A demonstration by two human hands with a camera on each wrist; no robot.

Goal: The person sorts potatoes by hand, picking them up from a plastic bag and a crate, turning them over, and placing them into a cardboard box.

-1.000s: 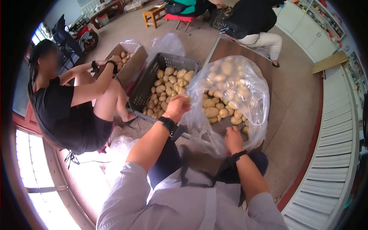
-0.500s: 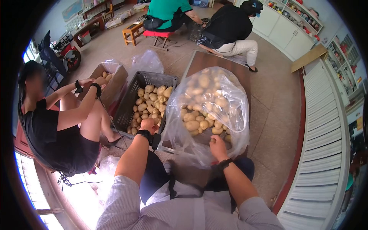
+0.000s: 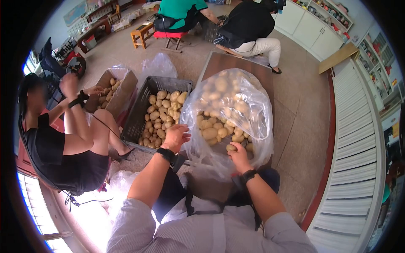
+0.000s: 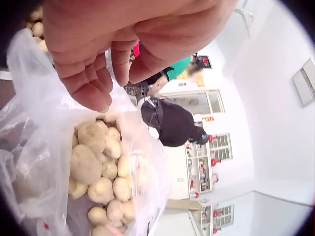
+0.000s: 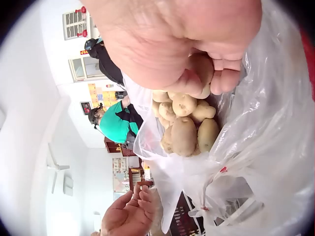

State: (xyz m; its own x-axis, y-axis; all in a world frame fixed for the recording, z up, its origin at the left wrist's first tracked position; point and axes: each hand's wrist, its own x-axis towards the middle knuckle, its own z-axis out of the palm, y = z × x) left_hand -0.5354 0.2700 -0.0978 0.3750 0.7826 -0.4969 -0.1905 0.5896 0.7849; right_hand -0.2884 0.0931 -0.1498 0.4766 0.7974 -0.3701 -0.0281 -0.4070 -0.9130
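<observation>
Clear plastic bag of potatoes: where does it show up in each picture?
Head: the clear bag, right of centre.
Left wrist: the clear bag fills the lower left, below the left hand.
Right wrist: the clear bag, centre to right edge, partly behind the right hand.
Shared landmark: person in green.

Wooden stool (image 3: 142, 33) beside red stool (image 3: 170, 35) bearing person in green top (image 3: 178, 13); white cabinets (image 3: 310, 31) under shelves (image 3: 330, 16).

The head camera overlooks the bag (image 3: 249, 116) both wrist cameras see closer.
</observation>
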